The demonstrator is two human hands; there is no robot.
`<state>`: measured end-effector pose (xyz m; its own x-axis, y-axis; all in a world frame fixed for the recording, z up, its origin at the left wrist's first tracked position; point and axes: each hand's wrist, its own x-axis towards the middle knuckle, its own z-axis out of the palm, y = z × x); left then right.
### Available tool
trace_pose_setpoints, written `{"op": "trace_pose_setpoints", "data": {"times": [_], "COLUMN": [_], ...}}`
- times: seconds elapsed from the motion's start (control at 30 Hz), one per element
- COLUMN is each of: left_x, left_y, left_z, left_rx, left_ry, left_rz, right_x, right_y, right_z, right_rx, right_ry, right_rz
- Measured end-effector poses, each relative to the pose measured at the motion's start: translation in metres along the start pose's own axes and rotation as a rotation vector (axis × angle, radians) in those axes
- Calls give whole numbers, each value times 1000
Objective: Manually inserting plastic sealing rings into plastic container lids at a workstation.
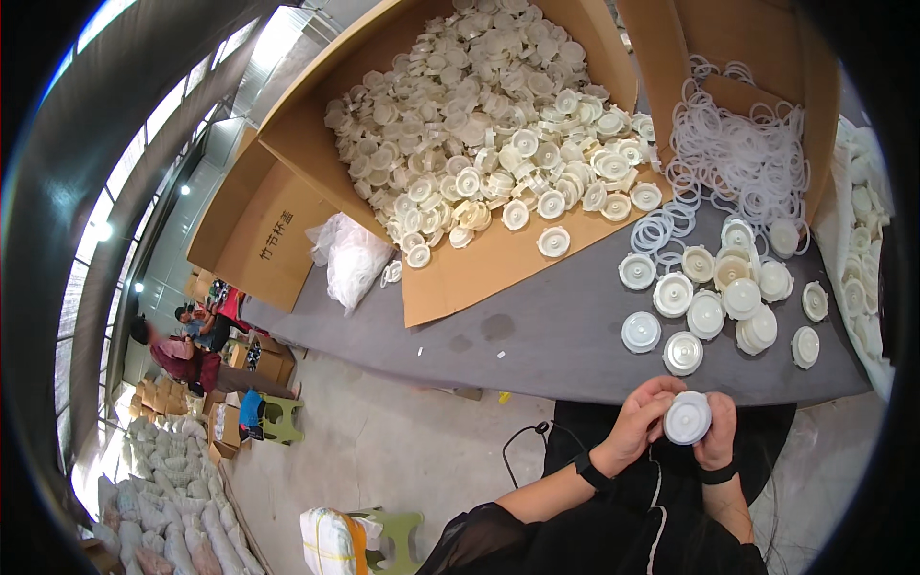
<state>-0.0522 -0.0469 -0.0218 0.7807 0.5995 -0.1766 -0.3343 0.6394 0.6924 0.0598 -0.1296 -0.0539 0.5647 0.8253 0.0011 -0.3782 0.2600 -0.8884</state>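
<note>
Black sleeve (pixel 484 527) nearest, and left hand (pixel 634 426) and right hand (pixel 719 433) pinch one white lid (pixel 688 418) between them, short of the table (pixel 575 350)! Single-lid handling, it seems; next move wants steady rim pressure.

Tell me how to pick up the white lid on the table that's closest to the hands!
That lid is probably easiest to pinch by opposite sides of its round edge, coming from above and the near side of the gray table. It lies flat, nothing covers it, and other lids crowd close behind.
</note>
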Motion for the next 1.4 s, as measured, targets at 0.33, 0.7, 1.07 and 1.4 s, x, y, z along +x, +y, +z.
{"op": "trace_pose_setpoints", "data": {"times": [0.33, 0.7, 1.07, 1.4], "left_x": [2, 5, 6, 6], "left_y": [0, -4, 0, -2], "left_z": [-3, -8, -9, -14], "left_rx": [70, 147, 201, -16], "left_ry": [-64, 80, -13, -45], "left_rz": [-125, -92, 140, 33], "right_x": [0, 5, 7, 6], "right_y": [-9, -10, -6, 2], "right_z": [4, 11, 20, 0], "right_rx": [176, 113, 161, 211], "right_ry": [-44, 70, 200, -147], "right_rz": [153, 297, 272, 207]}}
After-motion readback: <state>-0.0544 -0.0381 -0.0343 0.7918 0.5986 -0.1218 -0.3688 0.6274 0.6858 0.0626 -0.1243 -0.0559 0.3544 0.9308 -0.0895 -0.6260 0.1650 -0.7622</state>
